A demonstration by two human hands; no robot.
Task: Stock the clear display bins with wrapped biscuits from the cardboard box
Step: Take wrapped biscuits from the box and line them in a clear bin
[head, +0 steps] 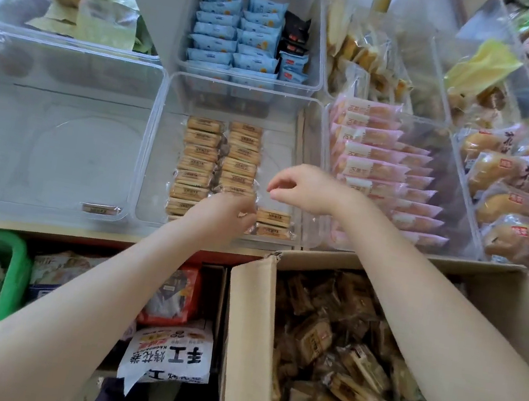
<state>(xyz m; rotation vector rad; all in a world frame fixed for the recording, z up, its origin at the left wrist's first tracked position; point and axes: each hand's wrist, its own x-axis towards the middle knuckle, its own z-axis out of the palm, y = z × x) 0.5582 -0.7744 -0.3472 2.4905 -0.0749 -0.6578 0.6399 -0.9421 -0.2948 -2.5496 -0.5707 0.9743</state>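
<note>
The middle clear bin holds two rows of tan wrapped biscuits standing on edge, plus two packets starting a third row at its near right. My left hand is inside the bin at the near end of the second row. Its fingers are bent down against the packets, and its underside is hidden. My right hand hovers above the bin's right side with fingers loosely curled, holding nothing. The open cardboard box at the lower right is full of the same biscuits.
A large clear bin on the left holds one packet. Blue packets fill the bin behind, and pink packets and wrapped buns fill the right bins. Below the shelf are a green basket and snack bags.
</note>
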